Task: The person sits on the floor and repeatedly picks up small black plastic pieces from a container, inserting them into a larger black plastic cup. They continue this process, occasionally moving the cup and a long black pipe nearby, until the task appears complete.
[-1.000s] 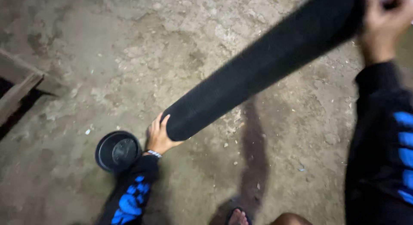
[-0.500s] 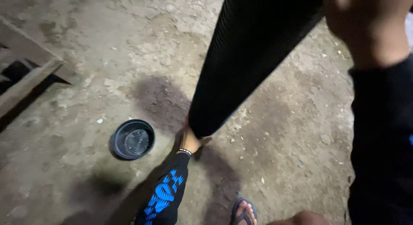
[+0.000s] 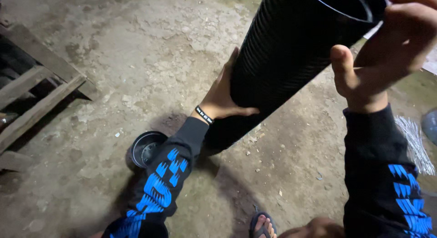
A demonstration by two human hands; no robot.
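Black ribbed pipe, wide and hollow, now stands much steeper than a second ago, when it slanted low across the view; half a second ago it had already swung up, and since then its open upper end has come close under the camera at the top right. Its lower end rests on the floor just right of the round black dish, and the dish sits about where it was relative to that end. The left hand, which earlier gripped the pipe's bottom end, has slid up and is now pressed flat against the left side of the pipe about midway, fingers spread along the ridges and thumb wrapped underneath. The right hand is curled over the rim at the top, thumb pointing up beside the wall, clamped on the edge. Both hands are well apart along the pipe. Fine close ridges run around the pipe's whole length, its surface matte, with a thin pale line marking the inner lip of the mouth. Black sleeves with blue jagged print cover both arms, and a dark wristband circles the left wrist. Underfoot lies a rough, patchy concrete floor strewn with small stones. Wooden planks lie at the left edge, a bundle of thin pale wires at the right edge, and a sandalled foot shows at the bottom edge.
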